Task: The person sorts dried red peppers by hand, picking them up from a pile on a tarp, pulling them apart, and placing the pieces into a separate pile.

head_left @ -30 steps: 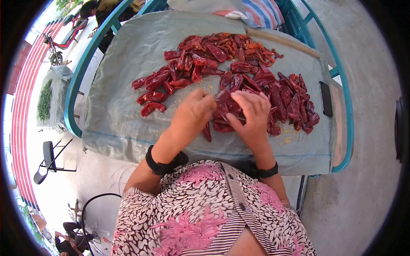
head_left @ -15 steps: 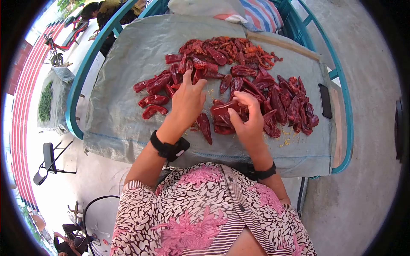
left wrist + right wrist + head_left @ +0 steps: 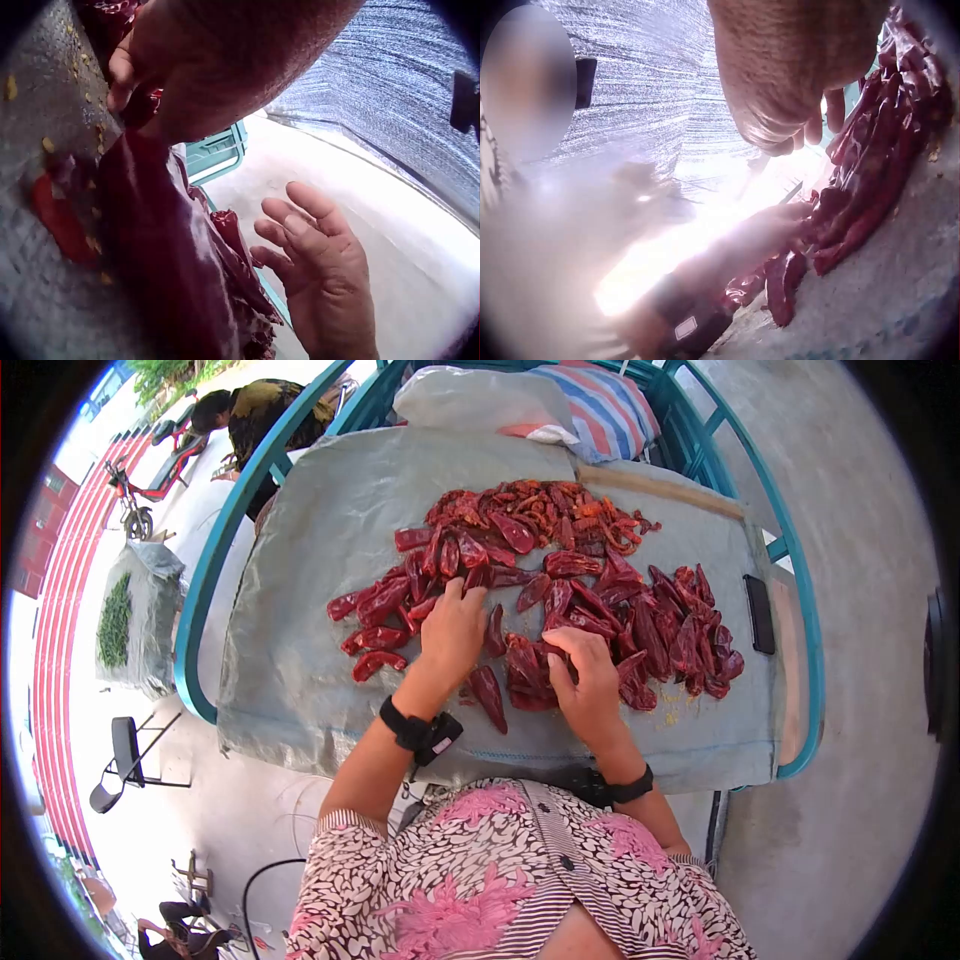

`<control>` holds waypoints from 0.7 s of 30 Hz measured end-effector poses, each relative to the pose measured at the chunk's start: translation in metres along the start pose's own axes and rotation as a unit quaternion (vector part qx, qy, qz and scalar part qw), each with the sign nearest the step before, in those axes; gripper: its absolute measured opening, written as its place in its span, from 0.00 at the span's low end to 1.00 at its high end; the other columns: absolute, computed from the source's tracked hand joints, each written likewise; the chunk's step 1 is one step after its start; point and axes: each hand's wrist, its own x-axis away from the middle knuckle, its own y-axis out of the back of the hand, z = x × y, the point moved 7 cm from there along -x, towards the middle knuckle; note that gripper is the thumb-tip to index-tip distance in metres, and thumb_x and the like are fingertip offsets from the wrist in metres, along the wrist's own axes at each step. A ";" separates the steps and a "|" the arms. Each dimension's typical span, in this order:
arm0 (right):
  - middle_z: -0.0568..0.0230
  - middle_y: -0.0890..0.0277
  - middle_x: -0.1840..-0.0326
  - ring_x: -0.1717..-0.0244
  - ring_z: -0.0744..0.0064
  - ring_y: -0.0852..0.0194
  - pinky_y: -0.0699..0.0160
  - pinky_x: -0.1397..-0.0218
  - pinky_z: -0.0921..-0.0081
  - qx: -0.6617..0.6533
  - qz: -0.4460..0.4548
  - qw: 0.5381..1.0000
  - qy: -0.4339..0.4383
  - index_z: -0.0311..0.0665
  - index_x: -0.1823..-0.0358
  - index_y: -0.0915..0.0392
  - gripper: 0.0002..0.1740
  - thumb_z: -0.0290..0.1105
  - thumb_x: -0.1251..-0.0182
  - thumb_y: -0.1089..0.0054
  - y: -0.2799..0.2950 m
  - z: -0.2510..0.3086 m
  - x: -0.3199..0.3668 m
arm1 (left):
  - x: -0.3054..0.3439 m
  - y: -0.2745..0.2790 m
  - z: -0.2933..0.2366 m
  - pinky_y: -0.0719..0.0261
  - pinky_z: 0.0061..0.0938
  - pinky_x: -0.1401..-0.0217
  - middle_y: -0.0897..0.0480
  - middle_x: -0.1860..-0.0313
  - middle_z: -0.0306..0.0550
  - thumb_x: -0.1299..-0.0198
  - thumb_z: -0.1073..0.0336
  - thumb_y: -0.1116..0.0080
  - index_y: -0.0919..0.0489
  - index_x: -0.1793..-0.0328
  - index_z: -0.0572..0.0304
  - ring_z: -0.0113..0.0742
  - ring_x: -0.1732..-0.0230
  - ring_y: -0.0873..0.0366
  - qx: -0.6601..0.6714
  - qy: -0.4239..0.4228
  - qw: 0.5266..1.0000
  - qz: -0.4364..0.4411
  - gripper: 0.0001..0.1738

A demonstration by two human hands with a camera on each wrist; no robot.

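Dried red peppers lie in loose piles on a grey woven sheet (image 3: 300, 610). My left hand (image 3: 455, 630) reaches into the left pile (image 3: 380, 600), its fingers curled down around a red pepper that they mostly hide. Just right of that hand lies a narrow pepper (image 3: 494, 630). A larger pepper (image 3: 488, 698) lies near my left wrist, and looms close in the left wrist view. Over the front of the right pile (image 3: 650, 610), my right hand (image 3: 590, 680) hovers with loosely bent fingers. The left wrist view shows nothing inside that right hand (image 3: 322, 277).
Torn orange-red pepper pieces (image 3: 590, 520) lie at the back. A black phone (image 3: 759, 613) rests near the sheet's right edge. Teal rails (image 3: 800, 660) border the cart, and a striped bag (image 3: 605, 410) stands behind. Another person (image 3: 265, 425) bends beyond the left rail.
My left hand left the middle and moved to the left pile, where its fingers have closed down. The right hand lets its fingers hang above the peppers. The head view has tilted up slightly.
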 end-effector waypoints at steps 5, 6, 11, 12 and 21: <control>0.55 0.18 0.45 0.44 0.51 0.20 0.20 0.40 0.58 0.003 -0.018 1.000 0.001 0.38 0.44 0.18 0.18 0.20 0.35 0.36 0.012 -0.018 0.000 | 0.013 0.041 -0.016 0.18 0.44 0.46 0.17 0.45 0.52 0.34 0.73 0.39 0.17 0.49 0.61 0.57 0.46 0.17 0.078 -0.020 0.994 -0.074 0.08; 0.56 0.19 0.43 0.43 0.52 0.21 0.22 0.38 0.58 0.003 -0.018 1.000 0.003 0.39 0.43 0.18 0.19 0.21 0.36 0.35 0.012 -0.019 -0.004 | 0.017 0.049 -0.023 0.18 0.45 0.46 0.17 0.45 0.53 0.34 0.73 0.39 0.17 0.50 0.61 0.57 0.46 0.17 0.091 -0.033 0.993 -0.067 0.08; 0.60 0.21 0.38 0.40 0.54 0.23 0.32 0.29 0.53 0.058 0.040 0.997 0.037 0.44 0.39 0.19 0.26 0.24 0.41 0.31 0.007 -0.008 -0.027 | 0.029 0.054 -0.063 0.18 0.45 0.43 0.16 0.44 0.53 0.38 0.78 0.41 0.18 0.53 0.61 0.57 0.45 0.17 0.177 -0.072 0.981 0.031 0.09; 0.63 0.19 0.43 0.42 0.56 0.22 0.37 0.26 0.51 0.048 0.048 0.997 0.040 0.46 0.42 0.17 0.24 0.25 0.42 0.29 0.003 -0.012 -0.027 | 0.030 0.052 -0.067 0.18 0.44 0.43 0.16 0.43 0.53 0.39 0.80 0.41 0.18 0.54 0.60 0.58 0.44 0.17 0.183 -0.078 0.979 0.048 0.10; 0.67 0.17 0.49 0.42 0.59 0.22 0.38 0.25 0.48 0.057 0.053 0.997 0.023 0.47 0.46 0.16 0.19 0.28 0.40 0.28 -0.003 -0.043 -0.022 | -0.001 0.040 -0.054 0.17 0.48 0.50 0.18 0.42 0.54 0.35 0.77 0.45 0.21 0.43 0.55 0.59 0.46 0.16 0.062 0.004 0.998 0.029 0.15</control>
